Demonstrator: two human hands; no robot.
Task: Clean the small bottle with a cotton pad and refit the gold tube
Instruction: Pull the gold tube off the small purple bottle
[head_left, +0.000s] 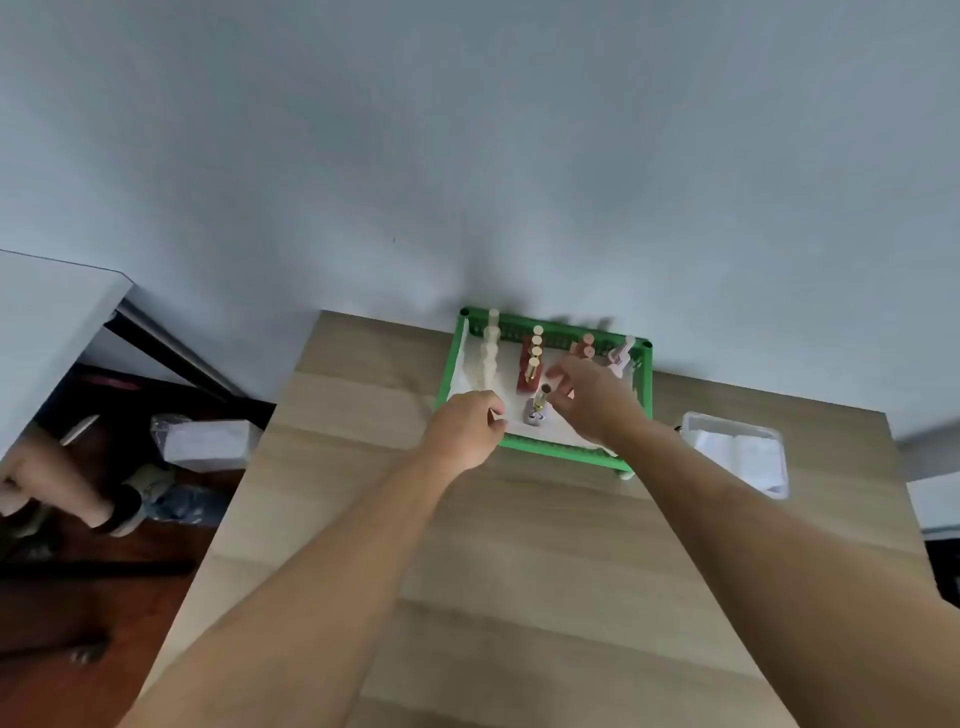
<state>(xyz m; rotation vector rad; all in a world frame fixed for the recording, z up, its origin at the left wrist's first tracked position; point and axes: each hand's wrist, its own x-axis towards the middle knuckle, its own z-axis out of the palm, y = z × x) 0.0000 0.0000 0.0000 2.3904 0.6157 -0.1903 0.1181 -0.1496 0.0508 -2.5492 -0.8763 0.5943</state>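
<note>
Small bottle (536, 415) is pale, with the gold tube (543, 397) sticking up from it, sitting in the green tray (558, 449) at 12 o'clock on the wooden table (519, 571). Right hand (589, 397) hovers beside the tube, fingers loosely spread. Left hand (467, 428) is curled, grip unclear. Red bottles (530, 364) crowd behind; clear container (737, 452) at 2 o'clock.

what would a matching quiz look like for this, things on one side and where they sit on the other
Things:
1. gold tube
2. clear box
3. cream bottles
4. left hand

Places:
A. on the table, right of the green tray
B. closed, at the tray's near left edge
C. upright between the two hands, in the tray
D. in a row along the tray's left side

Pairs: 1-C, 2-A, 3-D, 4-B
</note>
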